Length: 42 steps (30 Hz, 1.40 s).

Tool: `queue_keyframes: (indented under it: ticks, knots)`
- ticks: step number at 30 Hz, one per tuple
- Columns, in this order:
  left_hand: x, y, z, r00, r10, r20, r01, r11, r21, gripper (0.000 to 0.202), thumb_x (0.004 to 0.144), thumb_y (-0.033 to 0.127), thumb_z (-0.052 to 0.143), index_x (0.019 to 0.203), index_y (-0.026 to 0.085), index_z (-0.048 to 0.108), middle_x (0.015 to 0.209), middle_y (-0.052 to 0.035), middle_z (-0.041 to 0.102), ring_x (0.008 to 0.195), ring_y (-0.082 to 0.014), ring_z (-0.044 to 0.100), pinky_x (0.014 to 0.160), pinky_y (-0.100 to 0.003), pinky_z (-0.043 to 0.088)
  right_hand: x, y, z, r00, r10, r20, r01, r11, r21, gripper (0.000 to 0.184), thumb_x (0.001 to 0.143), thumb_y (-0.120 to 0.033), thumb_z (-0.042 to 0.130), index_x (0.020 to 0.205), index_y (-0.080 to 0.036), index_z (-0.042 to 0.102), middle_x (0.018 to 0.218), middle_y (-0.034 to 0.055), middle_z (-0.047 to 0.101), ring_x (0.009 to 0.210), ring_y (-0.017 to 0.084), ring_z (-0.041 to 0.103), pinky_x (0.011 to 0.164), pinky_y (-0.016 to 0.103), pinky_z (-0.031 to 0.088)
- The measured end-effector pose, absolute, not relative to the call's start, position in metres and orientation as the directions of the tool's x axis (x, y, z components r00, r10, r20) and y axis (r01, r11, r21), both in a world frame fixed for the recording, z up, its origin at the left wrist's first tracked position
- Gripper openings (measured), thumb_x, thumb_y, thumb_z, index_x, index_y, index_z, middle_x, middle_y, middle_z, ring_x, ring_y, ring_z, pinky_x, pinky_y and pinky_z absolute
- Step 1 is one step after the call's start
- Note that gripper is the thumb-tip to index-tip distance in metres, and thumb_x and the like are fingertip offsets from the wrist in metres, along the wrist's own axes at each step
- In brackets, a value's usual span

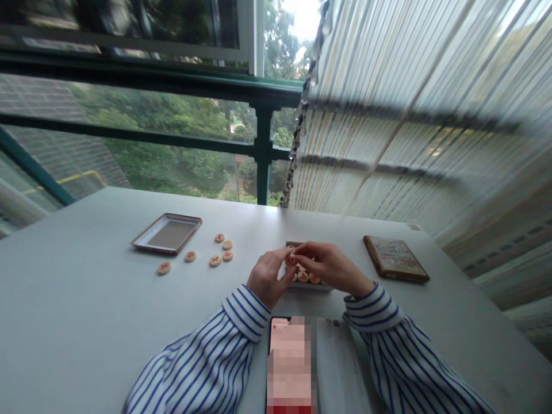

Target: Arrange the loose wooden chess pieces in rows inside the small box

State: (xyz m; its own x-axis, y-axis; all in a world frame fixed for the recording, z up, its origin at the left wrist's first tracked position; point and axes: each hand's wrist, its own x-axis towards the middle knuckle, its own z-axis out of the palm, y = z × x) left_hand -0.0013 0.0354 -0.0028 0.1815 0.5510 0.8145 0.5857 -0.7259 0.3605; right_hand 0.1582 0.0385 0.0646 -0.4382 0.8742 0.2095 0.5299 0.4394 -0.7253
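Observation:
My left hand (269,276) and my right hand (334,265) meet over a small open box (297,286) on the white table. Between their fingertips a round, pale Chinese chess piece (290,260) with a red character is tilted up, and both hands pinch it. Inside the box lie several more pieces with red characters, one of them a chess piece (302,277) near the front wall. My fingers hide part of the box. Left of my left hand, several loose pieces lie on the table, among them a chess piece (215,260) marked in red and a blank-topped piece (227,245).
A shallow, brown-rimmed tray (166,250) lies at the back left. On the right is a flat box (397,259) with a printed top. In front of me are a phone (288,362) and a grey, flat object (340,368). Windows and a striped curtain (366,132) stand behind the table.

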Motion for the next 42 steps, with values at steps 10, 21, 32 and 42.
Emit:
queue_keyframes:
  ticks: [10, 21, 32, 42]
  knots:
    - [0.002, 0.032, 0.0, 0.132, 0.614, 0.778, 0.511, -0.715, 0.477, 0.027, 0.075, 0.024, 0.059, 0.1, 0.014, 0.054, 0.091, -0.0082, 0.065, 0.085, -0.0167, 0.06, 0.076, -0.03, 0.051, 0.161, 0.041, 0.06, -0.462, 0.869, 0.176, 0.487, 0.414, -0.769, 0.02, 0.08, -0.026, 0.051, 0.091, -0.017, 0.065, 0.083, 0.0041, 0.068, 0.074, 0.014, 0.061, 0.069, 0.026, 0.047]
    - [0.002, 0.031, -0.003, 0.002, 0.916, 0.402, 0.157, -0.397, 0.904, 0.022, 0.076, 0.029, 0.057, 0.091, 0.015, 0.064, 0.087, -0.0056, 0.068, 0.078, -0.0148, 0.063, 0.074, -0.027, 0.051, 0.164, 0.043, 0.058, -0.43, 0.874, 0.227, 0.542, 0.451, -0.709, 0.021, 0.081, -0.03, 0.05, 0.091, -0.019, 0.065, 0.082, 0.0031, 0.067, 0.074, 0.014, 0.06, 0.069, 0.026, 0.046]
    - [0.007, 0.03, 0.012, -0.051, 0.994, 0.097, -0.248, -0.106, 0.963, 0.024, 0.063, 0.03, 0.069, 0.08, 0.012, 0.067, 0.071, -0.0042, 0.07, 0.064, -0.0127, 0.063, 0.064, -0.024, 0.053, 0.157, 0.037, 0.066, -0.463, 0.838, 0.288, 0.567, 0.53, -0.631, 0.02, 0.082, -0.026, 0.05, 0.094, -0.02, 0.064, 0.082, 0.0018, 0.067, 0.07, 0.011, 0.059, 0.064, 0.023, 0.044]
    - [0.006, 0.03, 0.014, -0.048, 0.998, 0.029, -0.347, -0.043, 0.937, 0.03, 0.058, 0.033, 0.072, 0.077, 0.011, 0.067, 0.068, -0.0046, 0.069, 0.061, -0.0133, 0.063, 0.064, -0.028, 0.054, 0.154, 0.035, 0.067, -0.515, 0.761, 0.396, 0.63, 0.649, -0.427, 0.019, 0.08, -0.029, 0.054, 0.094, -0.019, 0.062, 0.085, 0.0054, 0.065, 0.079, 0.014, 0.058, 0.072, 0.026, 0.043]
